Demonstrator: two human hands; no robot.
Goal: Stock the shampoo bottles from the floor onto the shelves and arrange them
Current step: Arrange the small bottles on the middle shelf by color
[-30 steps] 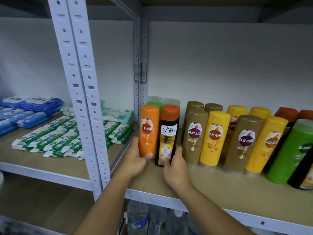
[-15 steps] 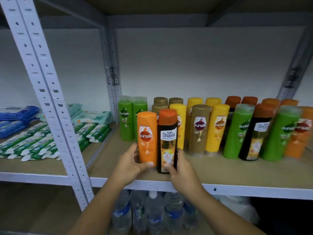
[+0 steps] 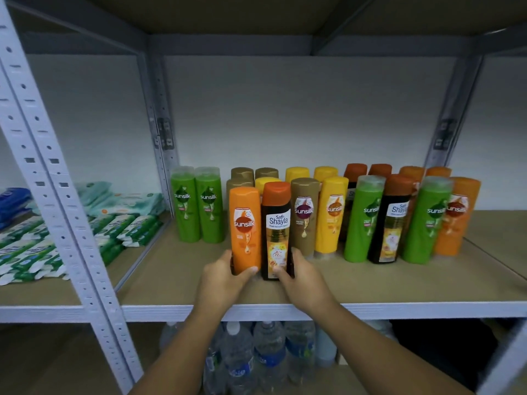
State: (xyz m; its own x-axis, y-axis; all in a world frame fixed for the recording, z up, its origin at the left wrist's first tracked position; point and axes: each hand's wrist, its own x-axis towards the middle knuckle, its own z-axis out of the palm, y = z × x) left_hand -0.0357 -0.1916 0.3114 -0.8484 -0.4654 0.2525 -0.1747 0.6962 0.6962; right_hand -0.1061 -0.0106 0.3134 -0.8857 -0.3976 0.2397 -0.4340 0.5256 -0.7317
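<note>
My left hand (image 3: 221, 282) grips the base of an orange Sunsilk bottle (image 3: 245, 226). My right hand (image 3: 303, 280) grips the base of a dark Safi Shayla bottle (image 3: 276, 223) with an orange cap. Both bottles stand upright side by side on the wooden shelf (image 3: 370, 283), near its front. Behind them stand rows of shampoo bottles: two green ones (image 3: 198, 205) at the left, then brown (image 3: 303, 215), yellow (image 3: 330, 212), green (image 3: 363, 218), dark (image 3: 392, 218) and orange (image 3: 456, 215) ones to the right.
A perforated grey upright post (image 3: 54, 195) stands left of the bay. Packs of wet wipes (image 3: 114, 223) lie on the neighbouring shelf at the left. Water bottles (image 3: 256, 357) stand on the level below. The shelf's metal front lip (image 3: 399, 310) runs under my wrists.
The two bottles in my hands have come forward, away from the back rows. The view has pulled back and swung right, showing more of the right-hand bottles.
</note>
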